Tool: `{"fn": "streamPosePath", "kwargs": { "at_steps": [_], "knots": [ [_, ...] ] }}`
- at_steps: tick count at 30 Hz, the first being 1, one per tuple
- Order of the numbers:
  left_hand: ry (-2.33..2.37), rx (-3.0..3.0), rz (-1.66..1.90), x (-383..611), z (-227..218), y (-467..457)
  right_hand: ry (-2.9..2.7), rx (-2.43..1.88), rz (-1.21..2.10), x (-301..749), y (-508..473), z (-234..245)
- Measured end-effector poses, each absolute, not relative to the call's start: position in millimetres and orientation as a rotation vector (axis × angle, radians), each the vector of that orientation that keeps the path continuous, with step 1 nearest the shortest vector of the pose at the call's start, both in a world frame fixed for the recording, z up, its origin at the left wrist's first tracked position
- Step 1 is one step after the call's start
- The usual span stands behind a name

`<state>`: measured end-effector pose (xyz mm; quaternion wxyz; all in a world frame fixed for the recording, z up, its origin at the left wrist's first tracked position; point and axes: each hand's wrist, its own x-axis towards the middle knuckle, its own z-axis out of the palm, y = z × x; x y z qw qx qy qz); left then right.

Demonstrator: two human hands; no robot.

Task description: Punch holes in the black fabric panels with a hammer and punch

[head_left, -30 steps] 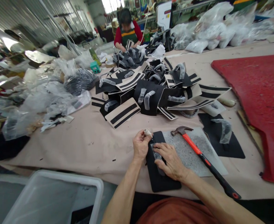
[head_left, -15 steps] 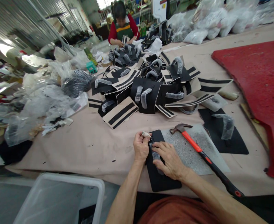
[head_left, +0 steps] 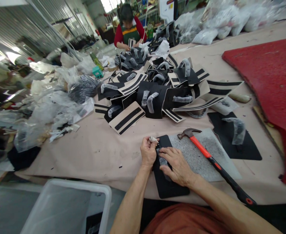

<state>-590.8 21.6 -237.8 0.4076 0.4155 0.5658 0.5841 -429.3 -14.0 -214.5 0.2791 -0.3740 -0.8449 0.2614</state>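
A black panel (head_left: 170,190) with a plastic-wrapped handle (head_left: 162,161) lies on the table in front of me. My left hand (head_left: 148,152) is closed in a pinch at the panel's upper left edge. At its fingertips shows a small whitish piece (head_left: 153,139); whether this is a wrapped finger or a held item I cannot tell. Across the handle lies my right hand (head_left: 178,167), thumb on the near side and fingers on the far side, gripping it against the panel. A claw hammer (head_left: 202,149) with an orange and black handle rests to the right, partly on a grey slab (head_left: 193,162).
Beyond my hands is a heap of black and beige panels (head_left: 155,97). Another black panel (head_left: 245,144) lies right, near a red sheet (head_left: 267,81). Plastic bags (head_left: 45,110) crowd the left. A clear bin (head_left: 108,195) stands below the table edge. A person (head_left: 129,31) works opposite.
The view has shifted slightly, so the scene on the left sits a little further right. Both hands keep nearly the same place on the panel.
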Motion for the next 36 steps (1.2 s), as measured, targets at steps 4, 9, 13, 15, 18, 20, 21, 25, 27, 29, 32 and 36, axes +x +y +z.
{"fn": "streamPosePath", "kwargs": {
  "at_steps": [4,9,13,15,18,20,21,25,27,29,32,36],
  "knots": [
    [1.403,1.022,1.499,-590.1,-239.4,21.5,-2.263,-1.005,0.697,-429.5,-14.5,-215.6],
    [1.421,1.027,1.506,-588.3,-241.8,20.2,-2.265,-1.000,0.693,-429.4,-14.7,-214.2],
    [1.425,1.046,1.504,-589.3,-245.0,21.0,-2.267,-0.994,0.673,-428.7,-13.9,-215.5],
    [1.438,1.071,1.496,-590.0,-246.4,21.4,-2.270,-0.991,0.673,-429.0,-13.6,-217.3],
    [1.497,1.178,1.473,-590.6,-247.9,20.6,-2.268,-0.989,0.683,-430.7,-14.7,-220.5],
    [1.553,1.315,1.455,-590.5,-248.4,19.1,-2.265,-0.969,0.687,-429.8,-16.0,-220.7],
    [1.585,1.404,1.442,-590.5,-248.7,18.2,-2.262,-0.960,0.681,-427.5,-16.4,-219.4],
    [1.639,1.702,1.401,-590.6,-251.1,15.6,-2.201,-1.172,0.438,-396.9,-12.4,-204.1],
    [1.608,1.726,1.414,-590.9,-253.3,15.7,-2.201,-1.437,0.195,-369.0,-7.4,-195.4],
    [1.579,1.696,1.427,-591.3,-255.3,16.4,-2.263,-1.711,0.043,-339.1,-3.4,-191.0],
    [1.549,1.645,1.415,-591.8,-256.6,17.5,-2.260,-1.949,0.273,-305.6,-3.2,-192.5],
    [1.503,1.606,1.426,-590.9,-255.9,18.5,-1.678,-1.851,1.345,-299.6,-9.9,-188.8]
  ]
}}
